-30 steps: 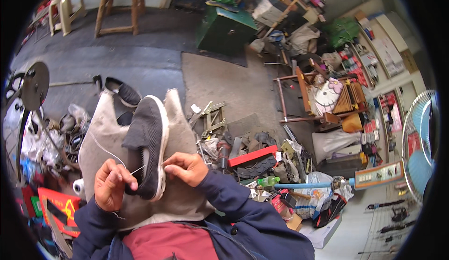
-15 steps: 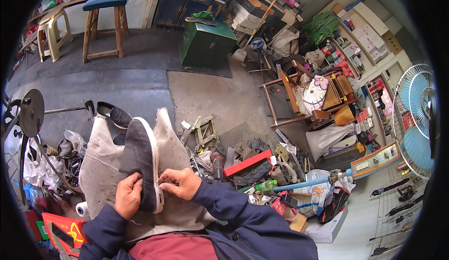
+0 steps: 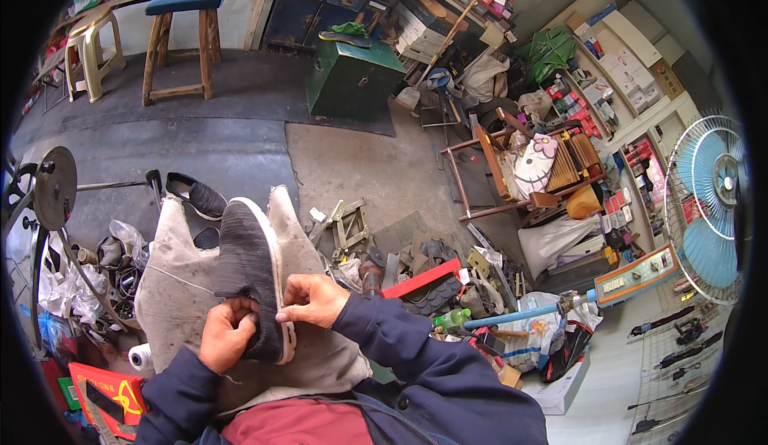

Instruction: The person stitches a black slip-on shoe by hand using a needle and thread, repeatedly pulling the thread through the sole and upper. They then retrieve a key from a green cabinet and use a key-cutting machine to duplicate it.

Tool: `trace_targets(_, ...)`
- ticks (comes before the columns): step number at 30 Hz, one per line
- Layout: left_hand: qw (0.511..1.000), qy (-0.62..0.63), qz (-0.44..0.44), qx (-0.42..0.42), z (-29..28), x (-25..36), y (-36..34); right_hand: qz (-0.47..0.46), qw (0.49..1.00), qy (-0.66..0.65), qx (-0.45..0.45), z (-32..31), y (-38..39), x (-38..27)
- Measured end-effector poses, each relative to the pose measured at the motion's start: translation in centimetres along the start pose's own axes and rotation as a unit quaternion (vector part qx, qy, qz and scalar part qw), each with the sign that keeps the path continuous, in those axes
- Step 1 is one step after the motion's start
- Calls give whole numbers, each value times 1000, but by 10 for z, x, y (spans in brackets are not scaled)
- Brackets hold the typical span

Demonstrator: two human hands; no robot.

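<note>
A black knit slip-on shoe (image 3: 246, 253) with a white sole lies over my lap, toe pointing away and sole edge turned to the right. My left hand (image 3: 227, 336) is closed on the upper near the shoe's opening, fingers curled in. With thumb and fingers pinched together, my right hand (image 3: 318, 301) is at the white sole edge; what it pinches is too small to make out. Under the shoe spreads a stained, pale cloth (image 3: 172, 309) covering my legs. A thin light thread (image 3: 180, 278) crosses the cloth toward the shoe's left side. Another black shoe (image 3: 198, 197) rests beyond the cloth.
At left stands a black metal machine with a round disc (image 3: 55, 188), near plastic bags and a white thread spool (image 3: 141, 357). Tools and scraps lie to the right around a red bar (image 3: 422, 278). A blue fan (image 3: 710, 205) stands at far right. Stools and a green box (image 3: 352, 77) are ahead.
The shoe has shifted slightly right and tilted, showing more of its upper. My left fingers have curled further in at the opening. My right hand has lifted a little, its fingers now more raised.
</note>
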State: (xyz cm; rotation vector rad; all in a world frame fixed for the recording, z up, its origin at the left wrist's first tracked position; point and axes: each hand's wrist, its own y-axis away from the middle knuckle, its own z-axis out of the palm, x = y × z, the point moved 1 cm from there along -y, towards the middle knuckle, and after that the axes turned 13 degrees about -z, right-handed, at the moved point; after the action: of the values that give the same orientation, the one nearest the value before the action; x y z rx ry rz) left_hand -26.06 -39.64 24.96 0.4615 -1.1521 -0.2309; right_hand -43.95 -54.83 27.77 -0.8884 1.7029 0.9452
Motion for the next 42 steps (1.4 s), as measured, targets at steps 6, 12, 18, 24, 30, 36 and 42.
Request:
trace_targets(6,992,-122,24,35,6,6,9,-28,969,240,43,-3,9,-17)
trace_targets(12,983,-163,81,18,5,4,8,-8,921,387,46,-6,20,-17)
trace_targets(18,996,-64,58,36,0,9,18,3,950,298,94,-20,48,14)
trace_targets(24,975,-197,84,63,-5,11,15,-49,940,-319,112,2,74,-3)
trace_targets(30,992,-97,25,79,2,4,7,-5,892,-452,19,51,32,-12)
trace_targets(36,994,-67,52,69,0,0,8,-183,848,-454,206,36,58,-10)
trace_targets(42,996,-70,11,54,-4,15,10,-150,953,171,201,60,32,-18)
